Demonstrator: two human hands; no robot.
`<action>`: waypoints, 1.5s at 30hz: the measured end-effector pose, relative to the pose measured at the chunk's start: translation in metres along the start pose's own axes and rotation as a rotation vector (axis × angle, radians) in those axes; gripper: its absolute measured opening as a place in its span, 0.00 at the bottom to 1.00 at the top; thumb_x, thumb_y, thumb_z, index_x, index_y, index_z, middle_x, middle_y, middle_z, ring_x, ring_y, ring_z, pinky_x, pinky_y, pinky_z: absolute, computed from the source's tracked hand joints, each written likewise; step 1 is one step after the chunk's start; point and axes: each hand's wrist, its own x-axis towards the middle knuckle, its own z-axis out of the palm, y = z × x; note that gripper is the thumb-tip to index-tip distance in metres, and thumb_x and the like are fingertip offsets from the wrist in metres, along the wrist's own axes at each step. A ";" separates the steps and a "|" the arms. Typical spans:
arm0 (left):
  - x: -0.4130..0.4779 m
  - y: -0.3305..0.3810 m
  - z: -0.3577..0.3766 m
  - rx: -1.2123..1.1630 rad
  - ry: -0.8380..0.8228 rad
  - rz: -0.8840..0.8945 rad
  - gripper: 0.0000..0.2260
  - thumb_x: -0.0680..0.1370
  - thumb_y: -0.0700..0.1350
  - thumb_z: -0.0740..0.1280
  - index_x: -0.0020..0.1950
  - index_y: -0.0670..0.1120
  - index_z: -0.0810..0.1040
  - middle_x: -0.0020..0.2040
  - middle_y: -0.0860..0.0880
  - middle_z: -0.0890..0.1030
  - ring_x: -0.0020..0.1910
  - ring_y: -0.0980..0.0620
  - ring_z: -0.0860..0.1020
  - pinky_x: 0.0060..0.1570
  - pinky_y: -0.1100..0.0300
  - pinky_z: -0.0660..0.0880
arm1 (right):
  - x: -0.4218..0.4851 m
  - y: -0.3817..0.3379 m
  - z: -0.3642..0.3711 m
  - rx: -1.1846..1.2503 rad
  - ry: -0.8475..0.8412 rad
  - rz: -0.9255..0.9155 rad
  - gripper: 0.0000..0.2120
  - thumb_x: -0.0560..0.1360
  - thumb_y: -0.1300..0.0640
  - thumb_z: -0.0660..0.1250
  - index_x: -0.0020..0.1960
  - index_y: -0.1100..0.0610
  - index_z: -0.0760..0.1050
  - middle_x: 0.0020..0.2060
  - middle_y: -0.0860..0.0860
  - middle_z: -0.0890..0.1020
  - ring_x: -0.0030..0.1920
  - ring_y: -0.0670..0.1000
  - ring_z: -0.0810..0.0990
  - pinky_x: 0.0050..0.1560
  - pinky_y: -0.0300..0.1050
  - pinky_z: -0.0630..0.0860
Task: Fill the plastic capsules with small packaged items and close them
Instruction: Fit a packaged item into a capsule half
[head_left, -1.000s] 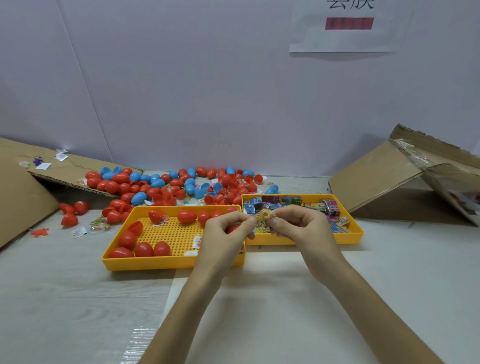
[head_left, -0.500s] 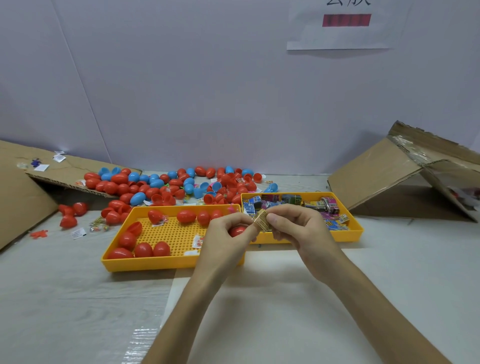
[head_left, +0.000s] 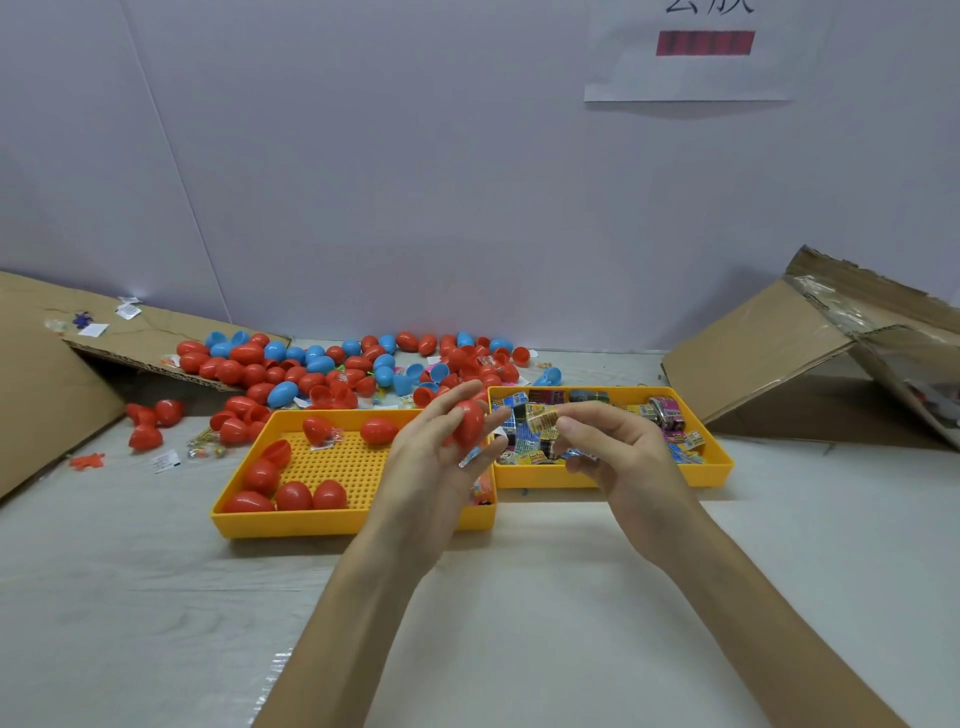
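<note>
The left hand (head_left: 436, 462) holds a red egg-shaped plastic capsule (head_left: 470, 423) between its thumb and fingers, up in the air where the two trays meet. The right hand (head_left: 615, 452) pinches a small yellow packaged item (head_left: 543, 418) in its fingertips, just beside the capsule but not in it yet. I think this capsule is only partly done: the item has to go in, and then the capsule must be snapped closed. In the yellow plastic tray with the dotted floor (head_left: 337, 525) lie a few closed-looking red capsules (head_left: 291, 493). Some of those may be finished, but nobody can see inside them. The other yellow tray (head_left: 649, 480) holds lots of little colourful packets (head_left: 524, 447). Behind the trays, on the counter (head_left: 519, 623), is a big heap of red and blue capsules (head_left: 311, 369), some whole and some open halves, so it looks like a lot of work is left. I cannot tell if the held capsule is whole or just a half, because the fingers hide part of it. Something small and shiny pokes out under the left fingers, too blurry to name. The brown cardboard (head_left: 753, 358) on the right is cut off at the edge.
</note>
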 end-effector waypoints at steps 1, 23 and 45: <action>-0.001 0.000 -0.001 -0.034 -0.020 0.001 0.13 0.85 0.40 0.58 0.65 0.43 0.78 0.60 0.43 0.84 0.58 0.47 0.84 0.50 0.57 0.82 | 0.000 0.000 0.000 0.007 -0.014 0.003 0.06 0.68 0.54 0.75 0.45 0.51 0.87 0.37 0.48 0.83 0.40 0.46 0.81 0.39 0.36 0.76; -0.004 -0.004 0.001 0.210 -0.004 0.121 0.18 0.68 0.50 0.75 0.56 0.47 0.83 0.49 0.48 0.87 0.48 0.50 0.86 0.43 0.63 0.81 | -0.002 -0.004 0.003 0.067 -0.167 0.034 0.15 0.72 0.55 0.69 0.57 0.50 0.85 0.48 0.53 0.85 0.35 0.49 0.78 0.42 0.41 0.76; -0.006 0.000 0.002 0.335 -0.060 0.019 0.15 0.73 0.53 0.72 0.55 0.48 0.87 0.53 0.45 0.86 0.49 0.52 0.83 0.50 0.60 0.81 | 0.002 -0.003 -0.005 -0.008 -0.196 0.076 0.13 0.74 0.56 0.71 0.57 0.56 0.85 0.45 0.54 0.84 0.37 0.51 0.78 0.45 0.45 0.74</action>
